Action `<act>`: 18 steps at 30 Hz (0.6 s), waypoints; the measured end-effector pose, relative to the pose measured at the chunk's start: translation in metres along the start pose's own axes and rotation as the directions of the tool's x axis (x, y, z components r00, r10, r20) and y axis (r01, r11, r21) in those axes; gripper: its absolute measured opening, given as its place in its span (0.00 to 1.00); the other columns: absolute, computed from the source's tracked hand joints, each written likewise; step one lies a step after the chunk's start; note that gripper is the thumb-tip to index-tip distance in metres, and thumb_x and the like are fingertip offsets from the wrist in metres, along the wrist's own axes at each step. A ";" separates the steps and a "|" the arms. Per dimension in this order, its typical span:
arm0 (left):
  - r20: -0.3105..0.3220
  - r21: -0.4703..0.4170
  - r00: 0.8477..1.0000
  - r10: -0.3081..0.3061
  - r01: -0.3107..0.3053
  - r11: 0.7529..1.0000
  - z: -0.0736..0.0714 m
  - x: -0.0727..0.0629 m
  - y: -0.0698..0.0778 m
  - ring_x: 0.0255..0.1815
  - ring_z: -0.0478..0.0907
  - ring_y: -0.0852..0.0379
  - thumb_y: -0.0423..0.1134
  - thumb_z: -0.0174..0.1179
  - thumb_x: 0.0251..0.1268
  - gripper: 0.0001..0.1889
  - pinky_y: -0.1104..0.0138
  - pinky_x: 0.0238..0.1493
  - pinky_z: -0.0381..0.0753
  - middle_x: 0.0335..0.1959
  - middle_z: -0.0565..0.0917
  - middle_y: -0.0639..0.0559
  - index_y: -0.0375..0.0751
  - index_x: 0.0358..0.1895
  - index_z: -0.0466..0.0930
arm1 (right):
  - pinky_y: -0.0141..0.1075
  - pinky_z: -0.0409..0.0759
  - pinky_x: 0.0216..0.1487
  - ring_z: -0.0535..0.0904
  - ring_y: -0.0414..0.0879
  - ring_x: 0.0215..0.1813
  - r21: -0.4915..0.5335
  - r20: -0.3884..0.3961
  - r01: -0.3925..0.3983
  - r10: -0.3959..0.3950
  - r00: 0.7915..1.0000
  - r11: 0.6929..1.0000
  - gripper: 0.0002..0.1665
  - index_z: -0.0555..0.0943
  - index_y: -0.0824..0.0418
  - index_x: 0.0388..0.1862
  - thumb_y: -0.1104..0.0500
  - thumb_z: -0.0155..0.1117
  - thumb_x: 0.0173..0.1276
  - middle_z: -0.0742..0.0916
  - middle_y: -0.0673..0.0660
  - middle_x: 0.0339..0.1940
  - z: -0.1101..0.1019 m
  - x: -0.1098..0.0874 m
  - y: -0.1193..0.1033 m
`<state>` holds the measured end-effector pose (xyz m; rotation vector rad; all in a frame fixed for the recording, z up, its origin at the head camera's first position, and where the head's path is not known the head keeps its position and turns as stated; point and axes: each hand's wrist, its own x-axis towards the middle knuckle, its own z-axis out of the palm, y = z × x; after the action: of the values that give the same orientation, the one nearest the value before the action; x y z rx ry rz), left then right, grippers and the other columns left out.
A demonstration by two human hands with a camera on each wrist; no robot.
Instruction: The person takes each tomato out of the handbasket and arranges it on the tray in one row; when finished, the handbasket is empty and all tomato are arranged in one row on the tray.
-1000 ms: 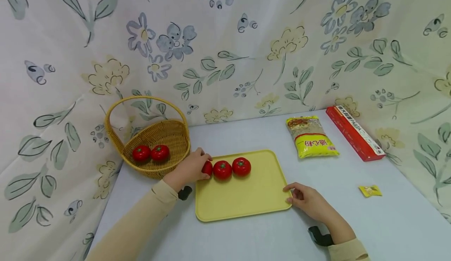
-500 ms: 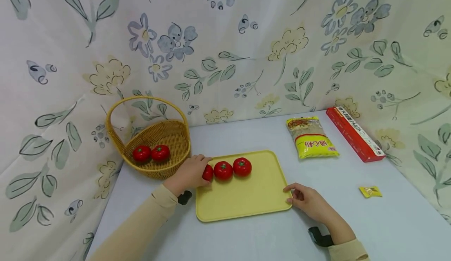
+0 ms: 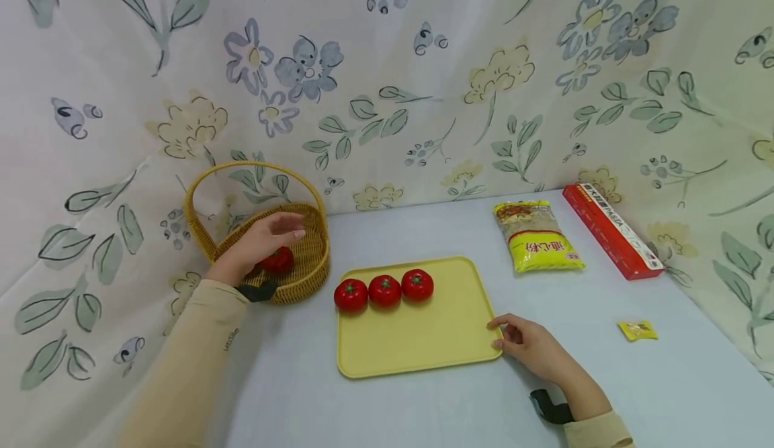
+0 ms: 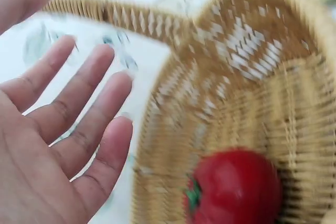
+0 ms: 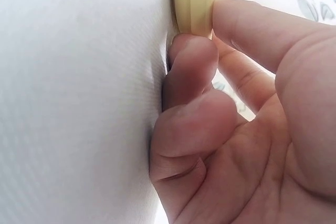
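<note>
In the head view my left hand (image 3: pixel 260 241) is over the wicker basket (image 3: pixel 314 260), partly covering a tomato (image 3: pixel 277 260) inside it. The left wrist view shows that hand (image 4: pixel 63 124) with spread fingers and nothing in them, beside the basket (image 4: pixel 294 98) and a red tomato (image 4: pixel 233 187). Three tomatoes (image 3: pixel 384 291) sit in a row along the far left part of a yellow tray (image 3: pixel 417 340). At the tray's right edge, my right hand (image 3: pixel 529 344) grips the rim; the right wrist view has its thumb on the rim (image 5: pixel 194 3) and other fingers curled against the side.
Behind the tray lies a yellow bag (image 3: pixel 538 236) of dry food, with a long red pasta box (image 3: pixel 612 231) to its right. A small yellow packet (image 3: pixel 637 330) is on the white table (image 3: pixel 605 381), right of my right hand. A floral cloth (image 3: pixel 411 85) hangs behind.
My left hand has let go of the leftmost tomato on the tray and moved left, over the basket. My right hand stays at the tray edge.
</note>
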<state>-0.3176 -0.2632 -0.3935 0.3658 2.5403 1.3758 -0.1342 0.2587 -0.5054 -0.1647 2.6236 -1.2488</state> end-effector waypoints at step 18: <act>0.179 0.163 0.975 -0.135 0.106 0.981 -0.028 0.007 -0.050 0.74 0.65 0.33 0.48 0.66 0.75 0.39 0.43 0.73 0.68 0.74 0.68 0.28 0.30 0.79 0.61 | 0.34 0.69 0.32 0.72 0.47 0.36 0.010 0.000 0.006 -0.006 1.000 1.000 0.19 0.82 0.59 0.58 0.59 0.73 0.72 0.76 0.52 0.33 0.000 -0.001 -0.003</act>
<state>-0.3386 -0.3093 -0.4208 0.3451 2.4716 1.0534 -0.1332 0.2566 -0.5028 -0.1714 2.6184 -1.2630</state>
